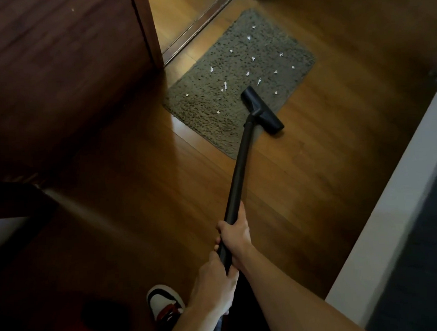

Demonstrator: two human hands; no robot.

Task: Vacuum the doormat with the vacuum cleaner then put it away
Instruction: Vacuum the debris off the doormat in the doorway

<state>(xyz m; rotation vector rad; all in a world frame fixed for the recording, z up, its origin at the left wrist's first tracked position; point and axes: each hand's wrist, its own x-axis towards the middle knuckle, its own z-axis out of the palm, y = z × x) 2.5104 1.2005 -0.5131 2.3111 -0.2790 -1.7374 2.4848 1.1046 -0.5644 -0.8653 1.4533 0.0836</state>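
Round wand (238, 169): left hand (214, 280), right hand (235, 230)

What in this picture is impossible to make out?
Head view:
- Vacuum body: cut off at the bottom edge; only wand and floor head show.
- Doormat under the floor head: covered by it.
- Reddish shape, bottom left: too dark and blurred.
- Room past the threshold: cut by top edge.

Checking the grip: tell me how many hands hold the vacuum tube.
2. The right hand grips the vacuum tube further forward; the left hand grips it just behind, nearer the body.
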